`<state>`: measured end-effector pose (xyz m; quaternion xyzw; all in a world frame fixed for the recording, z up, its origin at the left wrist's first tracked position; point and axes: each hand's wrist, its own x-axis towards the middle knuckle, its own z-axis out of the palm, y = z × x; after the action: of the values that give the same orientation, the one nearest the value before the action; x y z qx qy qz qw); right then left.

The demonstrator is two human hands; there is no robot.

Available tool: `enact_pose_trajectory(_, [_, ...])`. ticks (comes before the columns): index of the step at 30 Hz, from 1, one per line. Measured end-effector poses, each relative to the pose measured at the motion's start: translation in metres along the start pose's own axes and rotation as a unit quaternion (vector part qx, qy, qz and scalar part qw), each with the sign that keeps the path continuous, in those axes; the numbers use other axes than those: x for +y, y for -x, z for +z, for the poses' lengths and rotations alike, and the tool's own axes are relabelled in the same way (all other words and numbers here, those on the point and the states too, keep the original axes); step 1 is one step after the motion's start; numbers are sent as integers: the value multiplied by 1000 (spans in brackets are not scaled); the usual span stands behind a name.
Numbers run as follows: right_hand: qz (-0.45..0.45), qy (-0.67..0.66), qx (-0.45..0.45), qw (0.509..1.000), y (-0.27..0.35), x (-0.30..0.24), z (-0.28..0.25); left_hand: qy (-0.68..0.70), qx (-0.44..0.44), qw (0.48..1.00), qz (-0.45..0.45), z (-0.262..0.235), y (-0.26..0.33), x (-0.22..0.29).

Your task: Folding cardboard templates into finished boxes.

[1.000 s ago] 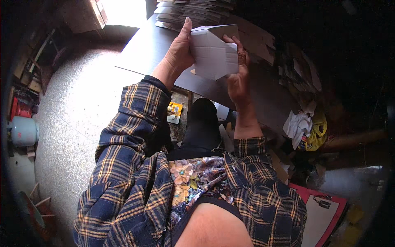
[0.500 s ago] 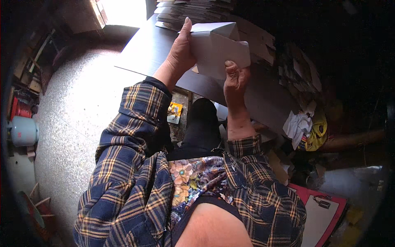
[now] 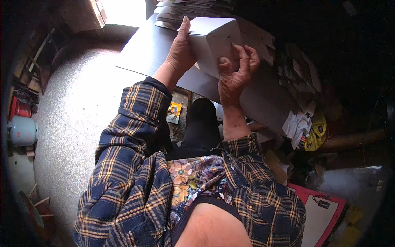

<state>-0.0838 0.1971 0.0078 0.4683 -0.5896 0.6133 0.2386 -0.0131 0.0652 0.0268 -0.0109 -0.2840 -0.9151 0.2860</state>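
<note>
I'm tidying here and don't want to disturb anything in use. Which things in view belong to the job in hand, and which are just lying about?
Job in hand, it seems:
white box, gripped by the left hand, right hand at its end;
table below;
perhaps the cardboard stack on it.

Apparently lying about:
crumpled white paper;
yellow bag;
pale blue tank;
pink-edged board.
</note>
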Motion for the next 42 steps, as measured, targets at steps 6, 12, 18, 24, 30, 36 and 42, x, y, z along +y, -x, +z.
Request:
enact_pose_trajectory(6, [-96,215,-48,971,-5,-2,-6,-22,15,999,19,1,-1,-3])
enact_pose_trajectory(12, [-42,173,-93,980,-2,-4,-3,-58,36,997,40,3,0,-1])
enact_pose_trajectory(18, [-93,189,-95,973,1,-17,2,-117,60,989,63,1,1,-2])
enact_pose_trajectory(24, [-131,226,-71,963,-1,-8,3,-154,43,982,99,0,1,-4])
enact_pose_trajectory(30, [-76,200,-86,973,4,-12,8,-200,78,967,138,-4,-2,-2])
enact_pose_trajectory(36, [-15,172,-90,981,2,-14,16,-303,99,933,164,-12,-1,-2])
enact_pose_trajectory(42, [213,-121,-102,964,11,8,15,-393,107,893,192,2,5,-10])
